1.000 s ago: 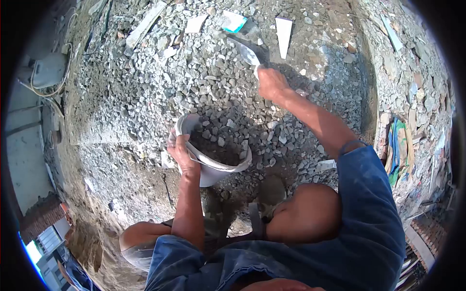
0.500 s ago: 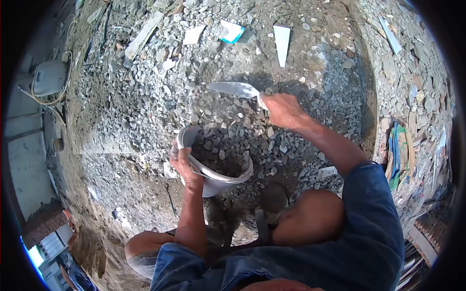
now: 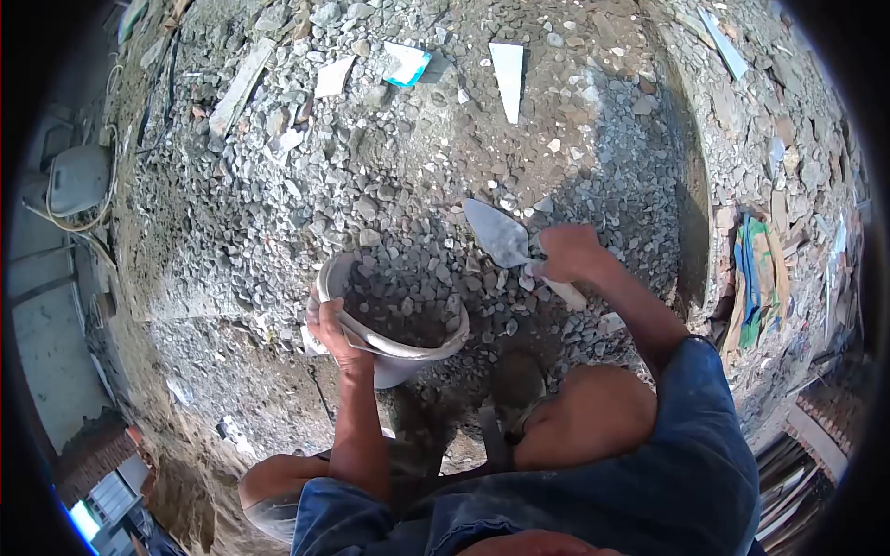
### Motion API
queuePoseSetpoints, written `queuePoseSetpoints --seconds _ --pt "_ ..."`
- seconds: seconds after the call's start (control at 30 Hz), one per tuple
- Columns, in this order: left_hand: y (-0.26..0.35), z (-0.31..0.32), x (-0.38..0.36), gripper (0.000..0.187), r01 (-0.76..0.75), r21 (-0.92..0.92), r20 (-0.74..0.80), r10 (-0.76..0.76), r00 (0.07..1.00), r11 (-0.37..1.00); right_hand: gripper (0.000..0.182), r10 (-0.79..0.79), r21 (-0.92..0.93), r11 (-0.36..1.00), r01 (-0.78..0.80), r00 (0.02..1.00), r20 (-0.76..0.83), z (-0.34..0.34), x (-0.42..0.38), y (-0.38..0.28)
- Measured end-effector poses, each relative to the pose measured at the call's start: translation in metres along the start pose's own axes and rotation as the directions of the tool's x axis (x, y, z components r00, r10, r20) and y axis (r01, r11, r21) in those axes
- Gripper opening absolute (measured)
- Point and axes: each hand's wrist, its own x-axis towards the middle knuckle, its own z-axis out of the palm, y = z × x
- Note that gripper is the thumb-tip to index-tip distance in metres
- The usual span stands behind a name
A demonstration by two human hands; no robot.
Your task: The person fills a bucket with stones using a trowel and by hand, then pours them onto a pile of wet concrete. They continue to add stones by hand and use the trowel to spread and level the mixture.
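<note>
Reference for all positions: the bucket (image 3: 397, 372), sides as seen by the person. The bucket sits on the gravel (image 3: 209, 250), mouth upward; its base is partly hidden, so exact tilt cannot be told. Stones (image 3: 399, 295) lie inside it, below the rim (image 3: 408, 349)

Left hand (image 3: 336, 331): at the left side of the bucket. It grips the rim, fingers bent against the outer wall and thumb over the edge

Right hand (image 3: 569, 253): to the right of the bucket and slightly beyond it, clear of the rim. It is closed around the trowel (image 3: 498, 233). The blade lies between the hand and the far right of the bucket, flat face visible, tip pointing away from the person. The handle end projects from the near side of the fist. Contact between blade and gravel cannot be determined

Right knee (image 3: 589, 417): near side of the bucket, to the right

Rod (image 3: 321, 393): near left of the bucket, on the ground

Blue-edged tile (image 3: 406, 65): well beyond the bucket, flat on the gravel. White shard (image 3: 507, 82): also well beyond, farther right

Sack (image 3: 758, 283): well apart from the bucket, to its right, on the rubble (image 3: 742, 139)
</note>
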Motion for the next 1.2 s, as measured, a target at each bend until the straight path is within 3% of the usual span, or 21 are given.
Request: queuePoseSetpoints --seconds 0.1,0.17,0.2,0.27,0.33,0.4,0.47,0.53,0.57,0.6,0.63,0.67,0.73,0.77,0.8,0.83,0.97,1.03,1.07,1.13,1.2 --pt "0.002 0.006 -0.003 0.032 0.015 -0.030 -0.059 -0.017 0.998 0.999 0.033 0.212 0.476 0.879 0.003 0.893 -0.397 -0.048 0.067 0.029" --pt "0.014 0.012 -0.006 0.033 0.064 -0.058 -0.015 -0.065 0.998 0.996 0.035 0.403 0.540 0.840 -0.053 0.729 -0.554 -0.067 0.138 0.051" --pt "0.015 0.013 -0.007 0.033 0.049 -0.066 -0.013 -0.050 0.999 0.997 0.035 0.398 0.538 0.842 -0.042 0.720 -0.568 -0.068 0.156 0.053" --pt "0.019 0.018 -0.008 0.033 0.059 -0.020 -0.065 -0.060 0.996 0.998 0.036 0.460 0.516 0.856 -0.034 0.508 -0.729 -0.083 0.176 0.042" --pt "0.018 0.014 -0.006 0.034 0.041 -0.018 -0.028 -0.042 0.999 0.999 0.041 0.516 0.579 0.813 -0.058 0.530 -0.672 -0.088 0.191 0.040" --pt "0.004 0.005 -0.002 0.035 0.000 -0.045 0.015 0.001 1.000 0.999 0.040 0.585 0.791 0.612 -0.018 0.683 -0.437 -0.085 0.219 0.060" --pt "0.010 0.011 -0.002 0.035 0.017 -0.095 0.004 -0.017 1.000 0.995 0.026 0.434 0.748 0.621 0.233 0.693 -0.576 -0.087 0.219 0.071" --pt "0.020 0.019 -0.004 0.035 0.031 -0.138 0.087 -0.019 0.996 0.990 0.026 0.340 0.787 0.550 0.279 0.785 -0.517 -0.109 0.179 0.062" --pt "0.008 0.012 -0.003 0.033 0.040 -0.091 -0.054 -0.045 0.997 0.995 0.024 0.221 0.769 0.572 0.286 0.849 -0.480 -0.116 0.166 0.062" --pt "0.006 0.008 -0.002 0.033 0.039 -0.097 -0.071 -0.046 0.996 0.995 0.022 0.102 0.750 0.593 0.293 0.897 -0.431 -0.125 0.155 0.067" --pt "0.004 0.006 -0.003 0.033 0.039 -0.047 -0.074 -0.042 0.996 0.998 0.019 -0.020 0.741 0.648 0.177 0.976 -0.216 -0.138 0.142 0.068" --pt "0.006 0.009 -0.003 0.034 0.040 0.001 -0.071 -0.040 0.997 0.999 0.019 -0.020 0.735 0.655 0.175 0.977 -0.214 -0.152 0.137 0.065" --pt "0.007 0.015 -0.003 0.033 0.046 -0.114 -0.004 -0.047 0.999 0.992 0.022 -0.054 0.581 0.782 0.226 0.953 -0.297 -0.186 0.134 0.055" --pt "0.007 0.015 -0.002 0.033 0.027 -0.083 -0.036 -0.031 0.999 0.996 0.024 -0.106 0.756 0.459 0.467 0.873 -0.476 -0.217 0.128 0.047" --pt "0.007 0.013 -0.003 0.032 0.013 -0.046 -0.068 -0.016 0.998 0.999 0.027 -0.072 0.766 0.054 0.641 0.767 -0.637 -0.239 0.127 0.039" --pt "0.006 0.011 -0.003 0.033 0.023 -0.051 -0.061 -0.026 0.998 0.998 0.027 -0.069 0.769 0.050 0.637 0.771 -0.634 -0.241 0.133 0.033" --pt "0.013 0.020 -0.003 0.033 -0.002 -0.128 -0.033 -0.002 0.999 0.992 0.034 -0.005 0.662 0.312 0.681 0.698 -0.716 -0.273 0.142 -0.004" --pt "0.009 0.018 -0.003 0.034 0.026 -0.143 -0.054 -0.034 0.998 0.989 0.037 0.017 0.572 0.690 0.444 0.779 -0.626 -0.235 0.166 -0.037" --pt "0.006 0.015 -0.003 0.035 0.059 -0.145 -0.058 -0.068 0.996 0.988 0.037 0.000 0.568 0.689 0.451 0.783 -0.622 -0.223 0.189 -0.043" --pt "0.004 0.014 0.000 0.037 -0.018 -0.127 0.000 0.018 1.000 0.992 0.049 0.252 0.704 0.698 0.131 0.875 -0.413 -0.210 0.231 -0.051" --pt "0.013 0.017 -0.004 0.036 0.020 -0.108 -0.035 -0.024 0.999 0.994 0.037 0.258 0.709 0.670 0.221 0.826 -0.501 -0.195 0.242 -0.063"
